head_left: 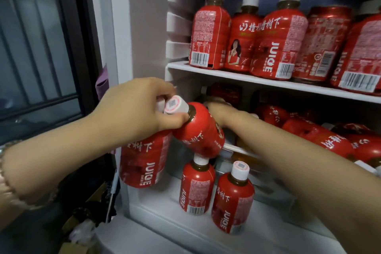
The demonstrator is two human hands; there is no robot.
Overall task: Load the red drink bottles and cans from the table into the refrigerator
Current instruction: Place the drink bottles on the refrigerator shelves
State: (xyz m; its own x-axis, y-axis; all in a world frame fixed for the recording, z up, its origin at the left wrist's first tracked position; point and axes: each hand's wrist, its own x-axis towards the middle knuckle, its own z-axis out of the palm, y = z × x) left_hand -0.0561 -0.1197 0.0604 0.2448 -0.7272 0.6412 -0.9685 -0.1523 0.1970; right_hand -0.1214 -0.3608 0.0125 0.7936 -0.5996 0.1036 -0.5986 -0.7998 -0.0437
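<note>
My left hand (136, 107) grips the white-capped necks of two red juice bottles in front of the open refrigerator. One bottle (144, 163) hangs upright by the fridge's left wall. The other bottle (201, 132) tilts right toward the middle shelf. My right hand (219, 110) reaches in behind the tilted bottle, its fingers hidden. The top shelf (226, 75) carries several upright red bottles and a red can (323, 43). Red bottles lying on their sides (329, 140) fill the middle shelf. Two upright bottles (196, 188) (233, 202) stand on the fridge floor.
The fridge's white left wall (144, 27) with shelf rails bounds the opening. A dark glass door (37, 47) is at the left, with a purple cloth (102, 86) beside it. Cardboard and clutter (86, 222) lie on the floor at the lower left.
</note>
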